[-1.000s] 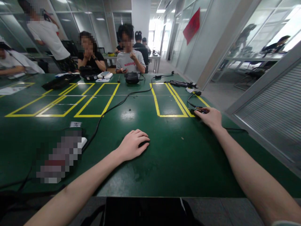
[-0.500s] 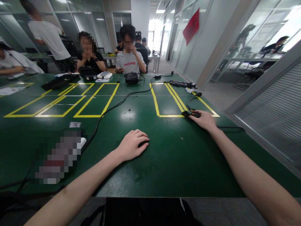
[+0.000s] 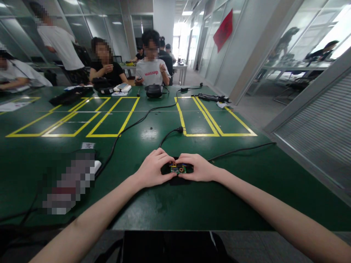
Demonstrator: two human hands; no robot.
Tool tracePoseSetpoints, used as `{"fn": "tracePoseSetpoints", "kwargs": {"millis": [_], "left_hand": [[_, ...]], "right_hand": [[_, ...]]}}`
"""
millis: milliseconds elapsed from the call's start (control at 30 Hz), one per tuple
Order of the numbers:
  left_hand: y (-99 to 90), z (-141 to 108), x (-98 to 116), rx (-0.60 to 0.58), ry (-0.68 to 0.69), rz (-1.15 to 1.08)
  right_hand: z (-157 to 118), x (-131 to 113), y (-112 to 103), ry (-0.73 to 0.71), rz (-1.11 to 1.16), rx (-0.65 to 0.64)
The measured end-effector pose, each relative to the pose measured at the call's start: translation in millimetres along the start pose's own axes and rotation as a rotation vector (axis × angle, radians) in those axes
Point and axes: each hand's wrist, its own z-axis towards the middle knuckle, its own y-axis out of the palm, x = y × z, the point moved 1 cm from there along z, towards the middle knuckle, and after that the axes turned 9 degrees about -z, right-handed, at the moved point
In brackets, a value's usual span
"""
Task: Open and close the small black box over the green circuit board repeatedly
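At the middle of the green table, my left hand [image 3: 154,168] and my right hand [image 3: 199,168] meet around a small green circuit board [image 3: 174,170]. Copper-coloured coils and thin wires show on its top. Fingers and thumbs of both hands close on it from the two sides. Under and around the board is a black casing [image 3: 179,180], partly covered by my fingers. A short black cord with a plug [image 3: 179,129] lies beyond my hands, while another black cable [image 3: 241,149] runs off to the right.
A blurred-out object [image 3: 70,182] lies at the left, with a long black cable [image 3: 128,126] passing beside it. Yellow tape [image 3: 201,135] marks rectangles on the table [image 3: 233,208]. A black case [image 3: 153,91] and a folded tripod [image 3: 212,97] lie at the far edge. Several people sit or stand beyond.
My right hand has brought the circuit board, with its plug and cord, from the right-hand tape area to my left hand. My left hand has stayed in place and now grips it too.
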Motion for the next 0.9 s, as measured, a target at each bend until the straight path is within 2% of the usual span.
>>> {"fn": "tracePoseSetpoints", "kwargs": {"millis": [267,433,667,900], "left_hand": [[-1.0,1,-5,-0.063,-0.035,0.024],[1.1,0,-10,-0.053,-0.061,0.065],[2.5,-2,-19,-0.064,0.000,-0.008],[-6.5,0,-26,-0.127,-0.004,-0.055]], "right_hand": [[-1,3,-14,0.013,0.077,0.101],[0,0,-6,0.039,0.092,0.125],[-1,4,-1,0.140,-0.033,0.171],[0,9,-3,0.071,0.036,0.180]]}}
